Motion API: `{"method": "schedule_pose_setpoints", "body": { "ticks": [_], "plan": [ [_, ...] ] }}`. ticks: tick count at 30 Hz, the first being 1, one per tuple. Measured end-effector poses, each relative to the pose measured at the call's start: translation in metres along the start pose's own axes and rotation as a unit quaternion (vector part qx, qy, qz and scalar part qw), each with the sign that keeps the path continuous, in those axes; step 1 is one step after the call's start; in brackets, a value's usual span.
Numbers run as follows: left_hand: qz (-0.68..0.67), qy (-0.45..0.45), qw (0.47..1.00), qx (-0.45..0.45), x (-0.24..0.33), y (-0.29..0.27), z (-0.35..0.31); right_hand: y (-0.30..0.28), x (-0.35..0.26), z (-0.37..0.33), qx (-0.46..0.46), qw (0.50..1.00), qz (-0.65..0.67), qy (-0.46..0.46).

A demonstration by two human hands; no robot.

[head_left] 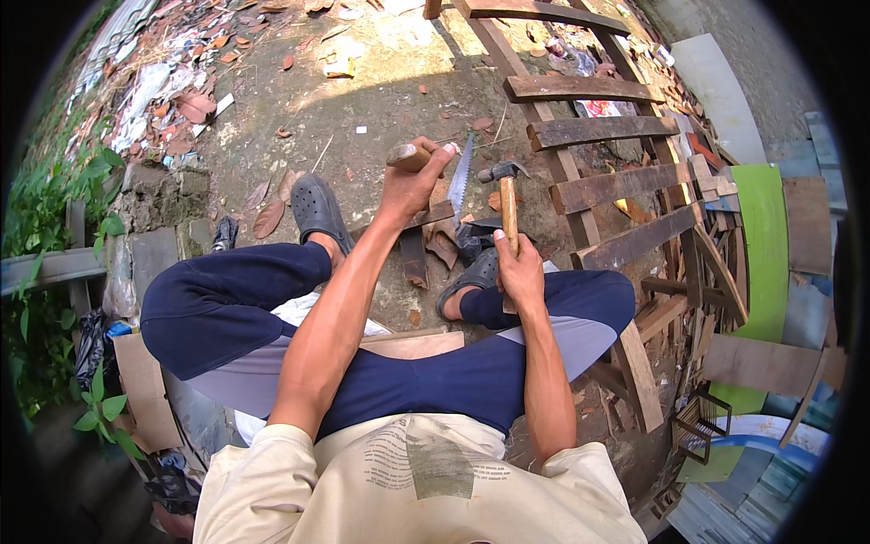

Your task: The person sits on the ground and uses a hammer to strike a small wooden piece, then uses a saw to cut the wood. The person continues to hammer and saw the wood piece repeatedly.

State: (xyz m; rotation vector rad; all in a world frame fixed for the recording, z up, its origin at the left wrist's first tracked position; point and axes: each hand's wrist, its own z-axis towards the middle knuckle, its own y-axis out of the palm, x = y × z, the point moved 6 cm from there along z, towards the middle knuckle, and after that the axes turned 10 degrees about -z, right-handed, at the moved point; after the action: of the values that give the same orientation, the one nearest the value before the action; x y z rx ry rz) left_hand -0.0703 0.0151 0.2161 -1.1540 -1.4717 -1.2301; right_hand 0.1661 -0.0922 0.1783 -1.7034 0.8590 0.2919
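Note:
My left hand (410,188) is closed around a short brown wooden piece (409,158), whose rounded end points up beyond my fingers; the rest is hidden in my grip. In my right hand (521,272) is a claw hammer (509,204), held upright by its wooden handle, head up and away from me. Between the hands, a handsaw (460,177) lies on the ground with its toothed blade pointing away. Dark wooden strips (414,258) lie crossed below my left hand, close to a dark object (476,238) that I cannot make out fully.
A slatted wooden frame (603,136) leans on the right, with loose boards (639,376) and a green panel (761,272) beyond it. I sit between grey clogs (319,213) on a low wooden seat (414,345). Litter and dry leaves (195,107) cover the far left.

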Motion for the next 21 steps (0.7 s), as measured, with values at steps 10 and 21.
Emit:
{"method": "schedule_pose_setpoints", "body": {
  "ticks": [10,21],
  "plan": [
    [0.011,-0.005,1.0,0.003,0.001,-0.001,0.0,-0.003,-0.007,-0.004,-0.007,1.0,0.014,0.006],
    [0.005,-0.009,1.0,0.005,0.002,-0.002,-0.001,-0.005,-0.013,-0.007,-0.016,0.999,0.026,0.018]
  ]
}}
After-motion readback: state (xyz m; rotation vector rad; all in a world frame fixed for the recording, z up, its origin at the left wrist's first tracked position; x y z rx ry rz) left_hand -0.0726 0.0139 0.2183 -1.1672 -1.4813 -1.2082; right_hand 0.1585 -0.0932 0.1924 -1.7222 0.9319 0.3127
